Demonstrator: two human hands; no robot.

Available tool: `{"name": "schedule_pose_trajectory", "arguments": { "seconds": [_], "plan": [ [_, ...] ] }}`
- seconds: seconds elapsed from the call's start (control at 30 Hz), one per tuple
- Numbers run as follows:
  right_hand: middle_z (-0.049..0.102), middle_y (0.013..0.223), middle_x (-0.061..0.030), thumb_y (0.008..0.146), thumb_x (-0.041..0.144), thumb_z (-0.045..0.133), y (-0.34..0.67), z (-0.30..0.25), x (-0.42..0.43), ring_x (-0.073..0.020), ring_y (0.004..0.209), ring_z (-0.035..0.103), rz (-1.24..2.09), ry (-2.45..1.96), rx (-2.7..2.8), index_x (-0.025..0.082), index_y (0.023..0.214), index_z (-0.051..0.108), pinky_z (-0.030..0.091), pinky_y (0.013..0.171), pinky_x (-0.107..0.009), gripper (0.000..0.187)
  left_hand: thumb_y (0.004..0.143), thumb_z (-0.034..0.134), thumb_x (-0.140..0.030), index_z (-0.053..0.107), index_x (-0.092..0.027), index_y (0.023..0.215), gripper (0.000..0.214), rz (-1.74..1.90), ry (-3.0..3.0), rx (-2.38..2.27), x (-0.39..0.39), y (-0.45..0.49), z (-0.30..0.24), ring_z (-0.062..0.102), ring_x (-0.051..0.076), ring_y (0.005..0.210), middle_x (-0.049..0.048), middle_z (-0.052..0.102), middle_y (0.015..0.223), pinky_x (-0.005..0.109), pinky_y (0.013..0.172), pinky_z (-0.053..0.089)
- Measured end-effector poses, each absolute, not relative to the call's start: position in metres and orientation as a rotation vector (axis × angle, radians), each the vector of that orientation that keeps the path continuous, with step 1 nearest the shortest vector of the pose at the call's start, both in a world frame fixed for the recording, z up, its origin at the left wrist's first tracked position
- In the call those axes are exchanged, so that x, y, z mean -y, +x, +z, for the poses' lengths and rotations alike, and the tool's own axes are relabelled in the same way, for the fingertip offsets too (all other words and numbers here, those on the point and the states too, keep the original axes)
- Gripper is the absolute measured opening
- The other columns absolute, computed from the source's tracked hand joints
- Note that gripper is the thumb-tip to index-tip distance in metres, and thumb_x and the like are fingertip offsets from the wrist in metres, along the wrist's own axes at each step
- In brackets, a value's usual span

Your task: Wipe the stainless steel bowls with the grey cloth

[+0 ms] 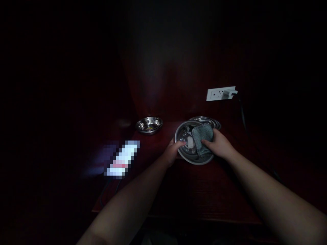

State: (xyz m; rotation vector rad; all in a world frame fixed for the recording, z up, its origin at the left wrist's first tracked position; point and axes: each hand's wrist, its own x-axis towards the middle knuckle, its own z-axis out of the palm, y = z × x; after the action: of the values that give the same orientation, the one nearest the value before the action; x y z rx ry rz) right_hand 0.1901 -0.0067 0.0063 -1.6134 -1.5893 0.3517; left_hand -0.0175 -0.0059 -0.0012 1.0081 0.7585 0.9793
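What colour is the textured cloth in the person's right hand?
The textured cloth in the right hand looks grey-green; the head view shows it best.

The head view is very dim, its sides and corners sinking to near black. A bright, coarsely pixelated panel (124,158) at lower left is the strongest light in sight, with a bluish haze beside it. A faint grey glow lies on the upper wall (176,30). Small highlights glint on the steel dish (149,125) and the held bowl (194,161). The table (201,194) shows only as murky dark red, while the forearms (268,183) look stretched towards the lower edge.
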Motion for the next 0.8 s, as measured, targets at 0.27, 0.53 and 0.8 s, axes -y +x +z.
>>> {"name": "schedule_pose_trajectory", "arguments": {
  "seconds": [0.27,0.53,0.8],
  "plan": [
    [0.066,0.098,-0.0105,0.076,0.03,0.056,0.188,0.005,0.004,-0.0241,0.089,0.064,0.379,-1.61,1.526,0.017,0.103,0.053,0.05,0.08,-0.038,0.03,0.064,0.071,-0.032,0.044,-0.023,0.127,0.069,1.049,0.958,-0.616,0.01,-0.013,0.002,0.064,0.026,0.09,0.0106,0.062,0.113,0.039,0.073,0.052],
    [0.068,0.098,-0.0101,0.074,0.024,0.059,0.187,-0.001,0.003,-0.0246,0.09,0.065,0.539,-1.537,1.543,0.017,0.106,0.057,0.051,0.081,-0.04,0.033,0.062,0.07,-0.026,0.036,-0.032,0.131,0.077,1.025,1.092,-0.577,0.012,-0.019,0.006,0.062,0.024,0.091,0.0063,0.057,0.119,0.041,0.072,0.052],
    [0.068,0.096,-0.0116,0.072,0.024,0.061,0.195,0.005,0.007,-0.0244,0.083,0.066,0.58,-1.611,1.648,0.015,0.105,0.058,0.051,0.075,-0.036,0.034,0.062,0.064,-0.032,0.049,-0.023,0.117,0.058,0.828,1.077,-0.636,0.008,-0.027,0.002,0.062,0.024,0.077,0.0088,0.065,0.096,0.043,0.062,0.052]
  ]
}}
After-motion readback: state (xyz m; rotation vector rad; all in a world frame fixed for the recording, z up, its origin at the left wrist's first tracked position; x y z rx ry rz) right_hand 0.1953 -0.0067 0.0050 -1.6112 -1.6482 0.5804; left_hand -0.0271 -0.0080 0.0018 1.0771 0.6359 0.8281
